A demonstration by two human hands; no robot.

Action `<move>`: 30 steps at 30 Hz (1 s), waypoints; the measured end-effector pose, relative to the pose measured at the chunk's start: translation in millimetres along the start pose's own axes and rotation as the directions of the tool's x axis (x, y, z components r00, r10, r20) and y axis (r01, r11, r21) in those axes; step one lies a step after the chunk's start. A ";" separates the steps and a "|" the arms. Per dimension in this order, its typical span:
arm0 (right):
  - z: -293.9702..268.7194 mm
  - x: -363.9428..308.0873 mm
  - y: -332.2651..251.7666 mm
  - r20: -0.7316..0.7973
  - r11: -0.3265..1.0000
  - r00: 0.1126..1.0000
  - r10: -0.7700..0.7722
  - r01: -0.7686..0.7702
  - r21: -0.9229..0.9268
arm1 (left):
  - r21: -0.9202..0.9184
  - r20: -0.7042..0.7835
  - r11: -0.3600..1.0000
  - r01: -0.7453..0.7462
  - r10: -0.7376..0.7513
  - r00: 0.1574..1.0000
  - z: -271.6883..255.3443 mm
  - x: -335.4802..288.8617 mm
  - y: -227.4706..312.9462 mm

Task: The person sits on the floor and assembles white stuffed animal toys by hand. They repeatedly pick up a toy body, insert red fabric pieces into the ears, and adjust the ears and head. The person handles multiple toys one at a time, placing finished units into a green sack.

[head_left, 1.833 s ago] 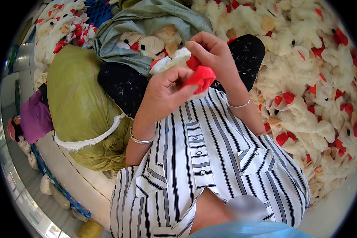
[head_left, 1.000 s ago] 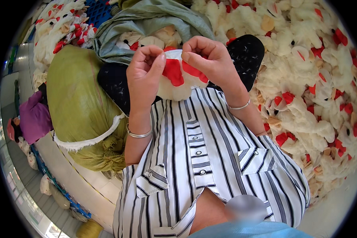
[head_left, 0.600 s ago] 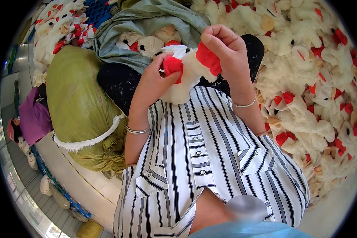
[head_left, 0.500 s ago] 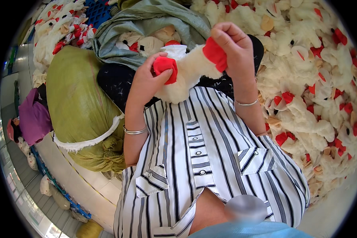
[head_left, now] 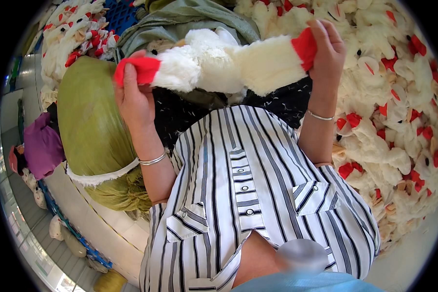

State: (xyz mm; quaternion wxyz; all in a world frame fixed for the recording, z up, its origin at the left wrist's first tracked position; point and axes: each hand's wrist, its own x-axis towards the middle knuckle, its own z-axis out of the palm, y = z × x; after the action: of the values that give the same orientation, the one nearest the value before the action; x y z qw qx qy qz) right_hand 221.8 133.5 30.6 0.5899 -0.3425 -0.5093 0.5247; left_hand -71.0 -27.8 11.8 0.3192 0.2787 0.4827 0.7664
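A cream plush toy skin [head_left: 219,65], limp and unstuffed, is stretched sideways above my lap. Each outstretched limb ends in a red fabric tip. My left hand [head_left: 135,95] pinches the red tip [head_left: 146,70] on the left, thumb on top. At the other end my right hand [head_left: 327,48] grips the second red tip [head_left: 304,50] between thumb and fingers. Behind the plush skin lies an open grey-green sack [head_left: 180,22] with more pale plush pieces partly showing inside; the skin hides much of them.
A heap of cream plush skins with red parts [head_left: 374,131] fills the right side. To my left stands a full olive-green sack [head_left: 90,117]. Another plush pile [head_left: 75,31] and a blue plastic crate [head_left: 121,17] are at the far left. A person in purple [head_left: 43,143] is beyond the sack.
My hands have moved apart, left hand to the left and right hand to the right. The plush skin, bunched between them before, is now spread out and raised.
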 end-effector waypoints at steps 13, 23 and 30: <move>123.1 -42.4 25.3 0.601 0.961 0.798 0.050 0.126 -0.247 | 0.059 0.306 0.974 0.217 -0.224 0.925 27.8 -0.7 -3.8; 139.1 5.1 17.9 0.589 0.956 0.761 0.271 -0.140 -0.259 | 0.227 0.003 0.973 0.028 -0.030 1.000 -8.6 32.5 0.7; 155.4 42.6 29.4 0.730 0.951 0.610 0.308 -0.213 -0.224 | 0.260 0.134 0.961 0.095 -0.134 0.982 30.3 51.2 -10.9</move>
State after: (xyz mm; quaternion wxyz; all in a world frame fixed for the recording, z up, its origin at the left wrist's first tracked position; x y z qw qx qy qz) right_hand 61.6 160.7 51.6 0.2200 -0.1960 -0.6822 0.6692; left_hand -79.1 31.7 19.3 0.3605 0.3456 0.5662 0.6558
